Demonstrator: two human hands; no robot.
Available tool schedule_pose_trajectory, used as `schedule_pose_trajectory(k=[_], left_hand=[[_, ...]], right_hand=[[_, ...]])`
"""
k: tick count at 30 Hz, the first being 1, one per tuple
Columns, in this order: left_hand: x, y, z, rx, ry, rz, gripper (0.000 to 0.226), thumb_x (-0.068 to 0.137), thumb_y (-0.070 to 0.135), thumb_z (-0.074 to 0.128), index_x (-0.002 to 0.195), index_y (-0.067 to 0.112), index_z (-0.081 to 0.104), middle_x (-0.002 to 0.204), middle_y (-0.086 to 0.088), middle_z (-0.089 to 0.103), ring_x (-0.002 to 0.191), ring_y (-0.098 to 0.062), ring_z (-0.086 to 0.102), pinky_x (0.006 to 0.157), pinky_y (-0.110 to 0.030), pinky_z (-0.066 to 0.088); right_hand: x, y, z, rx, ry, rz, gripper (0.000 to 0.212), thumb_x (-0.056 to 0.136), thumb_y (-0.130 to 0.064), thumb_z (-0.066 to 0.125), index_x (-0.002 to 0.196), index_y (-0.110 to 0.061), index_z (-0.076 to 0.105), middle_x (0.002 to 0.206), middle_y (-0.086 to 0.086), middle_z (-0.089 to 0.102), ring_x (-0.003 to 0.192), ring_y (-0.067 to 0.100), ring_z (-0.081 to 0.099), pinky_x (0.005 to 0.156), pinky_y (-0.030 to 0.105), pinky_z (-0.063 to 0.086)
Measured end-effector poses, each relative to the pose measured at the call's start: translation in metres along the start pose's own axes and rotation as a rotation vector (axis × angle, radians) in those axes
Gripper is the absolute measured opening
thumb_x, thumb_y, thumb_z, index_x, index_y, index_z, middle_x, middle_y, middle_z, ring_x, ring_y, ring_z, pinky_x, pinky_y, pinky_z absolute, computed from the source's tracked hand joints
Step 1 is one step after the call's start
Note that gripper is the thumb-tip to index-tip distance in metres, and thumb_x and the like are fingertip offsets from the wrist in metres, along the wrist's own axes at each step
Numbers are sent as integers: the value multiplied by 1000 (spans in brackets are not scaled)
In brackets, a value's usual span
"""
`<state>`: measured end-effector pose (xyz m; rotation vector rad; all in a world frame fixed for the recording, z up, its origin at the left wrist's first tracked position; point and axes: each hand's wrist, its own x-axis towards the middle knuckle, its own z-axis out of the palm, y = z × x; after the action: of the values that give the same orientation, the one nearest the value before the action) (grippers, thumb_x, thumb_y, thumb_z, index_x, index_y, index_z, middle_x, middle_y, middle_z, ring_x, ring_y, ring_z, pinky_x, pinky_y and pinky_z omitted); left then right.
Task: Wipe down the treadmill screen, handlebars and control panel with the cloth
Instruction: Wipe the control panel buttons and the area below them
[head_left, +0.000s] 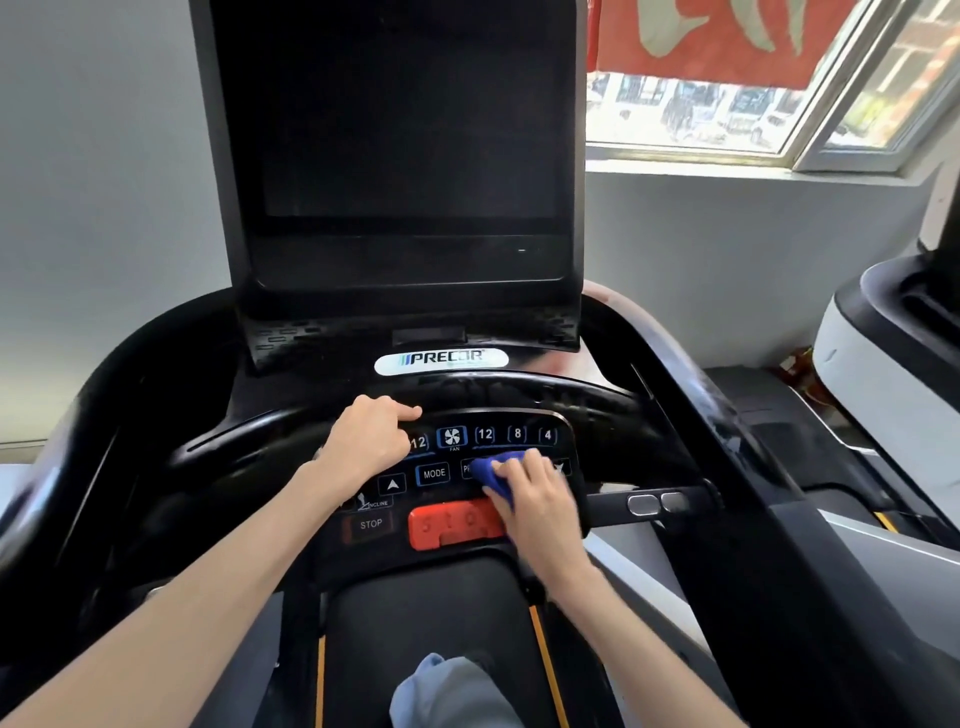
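Currently the left hand (371, 436) rests on the upper left corner of the control panel (514, 434), fingers loosely curled and grasping nothing. Right of it, the cloth (491, 475) lies bunched on the panel's middle row of keys, just right of the MODE key (434, 474). The right hand (535, 499) grips the cloth, with fingers curled over the wad and pressing it down.

Hazards, as judged from this position:
- The resting left hand covers part of a numbered key. Added weight could register as a press.
- Wiping pressure on the flat keys could trigger a function if the unit is powered. The screen (400, 130) is dark, so power state cannot be confirmed.
- The right hand's heel sits against the red safety tab (452, 525). A near-side stroke could dislodge it.
- A bunched cloth cleans a narrow track and may skip key edges.

Materials: the panel is smooth, glossy black with flush, blue-outlined rounded keys. The curved handlebar (519, 387) beyond it is glossy black and reflective. The cloth looks soft and pliable. At right, the side grip (657, 503) carries two oval metal pads.
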<state>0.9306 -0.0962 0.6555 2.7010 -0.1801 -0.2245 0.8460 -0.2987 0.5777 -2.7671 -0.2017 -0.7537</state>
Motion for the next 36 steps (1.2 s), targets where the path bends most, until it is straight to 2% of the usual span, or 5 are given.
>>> schedule_pose_trajectory(k=[6,14,24,31,36], left_hand=[[1,0,3,3,17,9,55,80,4,47,127,29,60,117,-14,66,66,-18,63,69,-29,54],[-3,4,2,43,42,49,51,83,7,49,128,26,59,126,-13,61,101,-27,63,89,-34,51],[-4,7,0,-71,22,-14,46,82,9,53,126,22,62,66,-3,61,40,-11,40,52,-24,43],[0,8,4,62,54,45,45,80,14,52,123,23,63,109,-11,70,77,-26,65,77,-33,55],[-2,11,3,96,43,32,46,81,13,52,124,23,63,95,-12,71,85,-31,66,78,-33,54]], right_hand=[[34,44,-13,154,139,401,21,78,-23,73,91,-10,64,106,7,50,96,26,47,88,29,40],[-27,47,-4,189,84,101,30,80,-7,71,110,-11,69,114,5,63,109,20,52,99,23,40],[24,69,-12,476,109,386,24,89,-4,57,113,-5,61,111,4,54,101,11,54,95,13,38],[-52,67,-11,273,28,244,32,80,2,68,110,-10,65,114,4,54,104,18,54,94,30,45],[35,59,-20,347,52,310,27,80,0,67,105,-11,68,104,2,56,92,20,58,86,29,48]])
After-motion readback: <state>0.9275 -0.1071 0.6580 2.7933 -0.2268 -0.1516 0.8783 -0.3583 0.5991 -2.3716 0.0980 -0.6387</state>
